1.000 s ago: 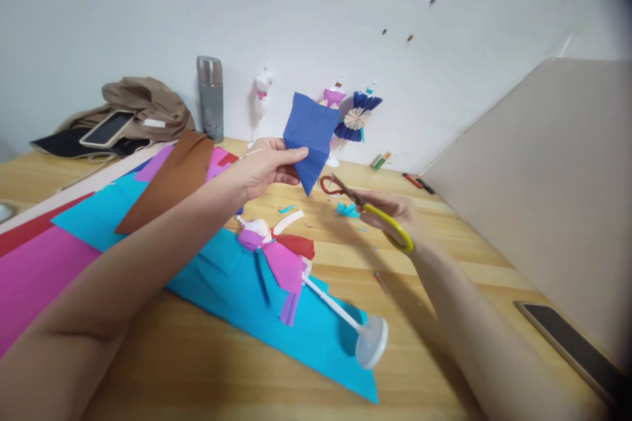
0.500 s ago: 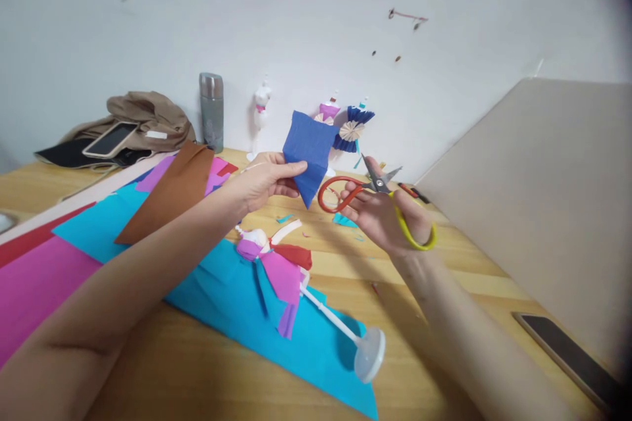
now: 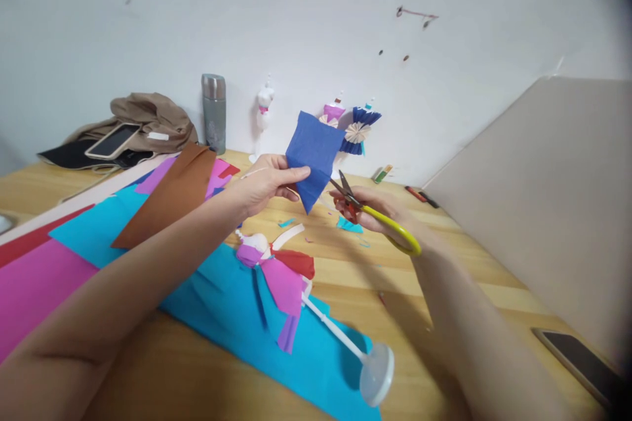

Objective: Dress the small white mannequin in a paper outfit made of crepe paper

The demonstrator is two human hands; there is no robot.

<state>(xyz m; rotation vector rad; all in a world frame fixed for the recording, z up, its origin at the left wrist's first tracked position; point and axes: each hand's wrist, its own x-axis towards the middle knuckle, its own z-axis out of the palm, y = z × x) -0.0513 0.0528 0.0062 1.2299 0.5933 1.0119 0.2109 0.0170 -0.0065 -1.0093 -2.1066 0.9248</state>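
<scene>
A folded piece of dark blue crepe paper (image 3: 316,145) is pinched in my left hand (image 3: 274,181), its pointed end hanging down. Just to its right, my right hand (image 3: 368,207) holds scissors (image 3: 348,194) with one red and one yellow handle. Their blades are parted and point toward the paper's right edge; I cannot tell whether they touch it. Below my hands a small white mannequin stand (image 3: 340,335), dressed in pink, purple, red and teal paper, lies on its side across a sheet of turquoise paper (image 3: 237,316).
Coloured paper sheets, a brown one (image 3: 168,194) on top, spread at the left. A steel flask (image 3: 214,115), a bare white mannequin (image 3: 264,112) and dressed ones stand by the wall. Bunched brown cloth (image 3: 153,115) lies far left, a phone (image 3: 575,358) at right; turquoise scraps (image 3: 349,225) litter the table.
My right hand has turned the scissors and brought their blades left, close to the blue paper. My left hand keeps hold of the paper in nearly the same place.
</scene>
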